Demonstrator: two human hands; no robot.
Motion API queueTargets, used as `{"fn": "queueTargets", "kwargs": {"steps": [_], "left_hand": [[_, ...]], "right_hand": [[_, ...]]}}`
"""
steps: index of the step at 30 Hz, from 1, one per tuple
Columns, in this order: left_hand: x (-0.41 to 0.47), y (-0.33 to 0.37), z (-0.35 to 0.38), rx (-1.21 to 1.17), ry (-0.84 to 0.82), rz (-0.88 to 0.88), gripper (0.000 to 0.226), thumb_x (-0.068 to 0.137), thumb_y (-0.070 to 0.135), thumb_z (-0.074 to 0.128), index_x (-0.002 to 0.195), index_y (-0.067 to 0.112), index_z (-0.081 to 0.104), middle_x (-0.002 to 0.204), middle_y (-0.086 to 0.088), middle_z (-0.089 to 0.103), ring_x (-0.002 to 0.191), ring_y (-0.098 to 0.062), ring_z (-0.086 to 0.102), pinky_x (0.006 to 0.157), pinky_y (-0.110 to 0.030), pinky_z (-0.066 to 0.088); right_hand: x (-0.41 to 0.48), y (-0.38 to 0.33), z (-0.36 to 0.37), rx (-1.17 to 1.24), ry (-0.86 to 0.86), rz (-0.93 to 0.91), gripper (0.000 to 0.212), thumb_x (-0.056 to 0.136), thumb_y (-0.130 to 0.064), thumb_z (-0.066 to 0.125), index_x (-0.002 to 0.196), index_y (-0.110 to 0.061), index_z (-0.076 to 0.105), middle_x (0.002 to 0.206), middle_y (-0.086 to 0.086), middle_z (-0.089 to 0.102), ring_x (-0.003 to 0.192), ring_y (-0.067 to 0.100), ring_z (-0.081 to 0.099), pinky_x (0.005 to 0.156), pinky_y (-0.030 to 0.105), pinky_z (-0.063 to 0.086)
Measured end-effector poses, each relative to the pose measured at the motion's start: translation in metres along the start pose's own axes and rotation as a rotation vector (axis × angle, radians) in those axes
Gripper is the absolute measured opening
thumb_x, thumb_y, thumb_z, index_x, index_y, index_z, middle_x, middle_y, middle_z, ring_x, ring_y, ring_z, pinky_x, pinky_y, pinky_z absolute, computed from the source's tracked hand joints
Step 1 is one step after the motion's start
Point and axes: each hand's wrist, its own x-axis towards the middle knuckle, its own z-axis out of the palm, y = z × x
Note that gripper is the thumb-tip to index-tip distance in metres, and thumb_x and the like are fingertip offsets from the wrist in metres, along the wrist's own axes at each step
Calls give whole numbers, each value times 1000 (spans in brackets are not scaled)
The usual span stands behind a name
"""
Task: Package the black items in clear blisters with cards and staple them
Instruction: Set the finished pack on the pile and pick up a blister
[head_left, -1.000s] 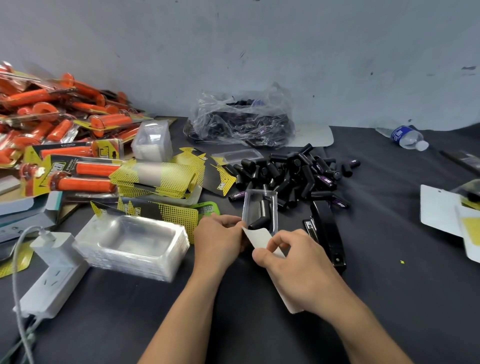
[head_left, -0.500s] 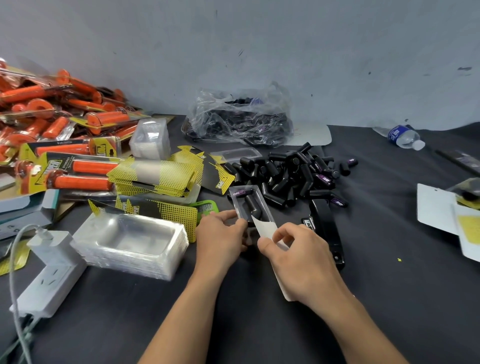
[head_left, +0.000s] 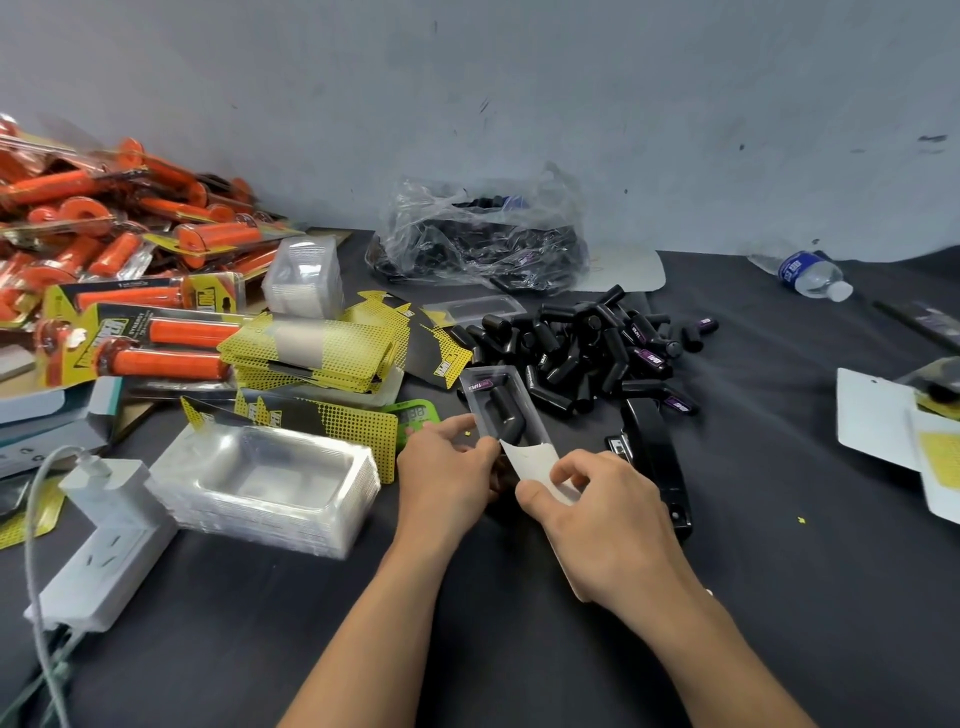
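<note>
A small clear blister (head_left: 498, 402) with black items inside lies in front of me on the dark table. My left hand (head_left: 449, 465) pinches its near left edge. My right hand (head_left: 587, 512) pinches a white card (head_left: 532, 460) whose far end lies over the blister's near end. Behind the blister sits a pile of loose black items (head_left: 587, 343), some with purple labels. A black stapler (head_left: 654, 457) lies just right of my right hand.
A stack of clear trays (head_left: 270, 483) and a white power strip (head_left: 104, 545) sit to my left. Yellow-black cards (head_left: 311, 353) and orange packaged grips (head_left: 130, 291) fill the far left. A plastic bag (head_left: 478, 234) stands at the back, a water bottle (head_left: 810, 273) far right, white cards (head_left: 878, 415) at the right edge.
The blister has tilted so its far end points left. The white card has slid forward under my right hand and now overlaps the blister's near end.
</note>
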Motion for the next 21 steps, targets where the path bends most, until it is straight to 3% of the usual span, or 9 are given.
{"fn": "queueTargets", "kwargs": {"steps": [5, 8, 12, 15, 19, 21], "left_hand": [[-4, 3, -1, 21, 5, 6, 37, 83, 27, 74, 119, 23, 76, 68, 3, 75, 69, -17, 73, 80, -43, 63], [-7, 4, -2, 62, 61, 17, 34, 80, 30, 77, 115, 26, 77, 68, 9, 74, 74, -14, 73, 82, -39, 61], [-6, 5, -2, 82, 37, 9, 35, 83, 25, 75, 118, 25, 77, 77, 2, 76, 72, -16, 73, 79, -39, 63], [-5, 4, -2, 51, 11, 4, 33, 85, 19, 72, 118, 19, 75, 63, 1, 74, 62, -13, 72, 79, -41, 63], [-7, 5, -1, 31, -2, -25, 30, 85, 15, 70, 114, 19, 73, 54, 3, 70, 47, -11, 68, 58, -25, 56], [-8, 6, -1, 35, 8, -26, 30, 83, 16, 71, 113, 19, 73, 53, 3, 70, 46, -10, 67, 59, -26, 57]], "right_hand": [[2, 0, -1, 1, 17, 34, 40, 76, -69, 64, 94, -34, 66, 101, -14, 60, 84, 10, 54, 68, 29, 39], [0, 0, -1, -13, 15, 40, 45, 77, -70, 64, 104, -34, 66, 108, -13, 59, 89, 14, 56, 74, 31, 41], [-1, -2, 1, -59, -18, 25, 60, 79, -68, 63, 129, -35, 60, 121, -9, 59, 107, 20, 59, 80, 34, 44], [-3, -3, 3, -107, -31, 7, 67, 79, -67, 63, 138, -36, 55, 125, -9, 57, 111, 21, 59, 81, 35, 45], [-4, -6, 6, -171, -29, -12, 67, 80, -64, 62, 140, -36, 51, 126, -9, 54, 111, 23, 60, 81, 37, 46], [-5, -9, 8, -192, -23, -16, 65, 81, -62, 61, 139, -36, 49, 124, -8, 53, 109, 24, 60, 79, 37, 46]]}}
